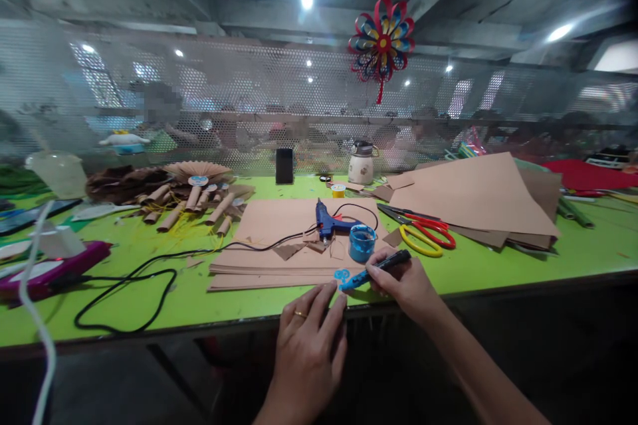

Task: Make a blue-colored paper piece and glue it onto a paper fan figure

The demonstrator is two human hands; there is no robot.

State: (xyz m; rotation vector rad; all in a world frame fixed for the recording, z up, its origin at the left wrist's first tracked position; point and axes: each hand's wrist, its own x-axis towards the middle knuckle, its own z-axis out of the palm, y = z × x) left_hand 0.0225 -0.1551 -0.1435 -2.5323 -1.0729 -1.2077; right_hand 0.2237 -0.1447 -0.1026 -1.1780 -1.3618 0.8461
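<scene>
My right hand [399,277] is closed round a marker [396,261] with a black upper end and a lower end covered in blue. Its tip touches the front edge of the brown paper stack [274,279], beside small blue ring-shaped marks [341,274]. My left hand [312,332], with a ring on one finger, reaches to that same edge, fingers stretched out and fingertips close to the marker's tip. Just behind the marker stands an open jar [361,244] smeared with blue. A blue glue gun [335,222] lies on the paper among brown scraps [289,250].
Yellow-handled scissors [421,241] and red-handled scissors [438,232] lie right of the jar, near large brown sheets [468,192]. Left are paper rolls [172,217], a black cord [174,272] and a purple power strip [94,255]. A phone [284,166] and bottle [360,166] stand behind.
</scene>
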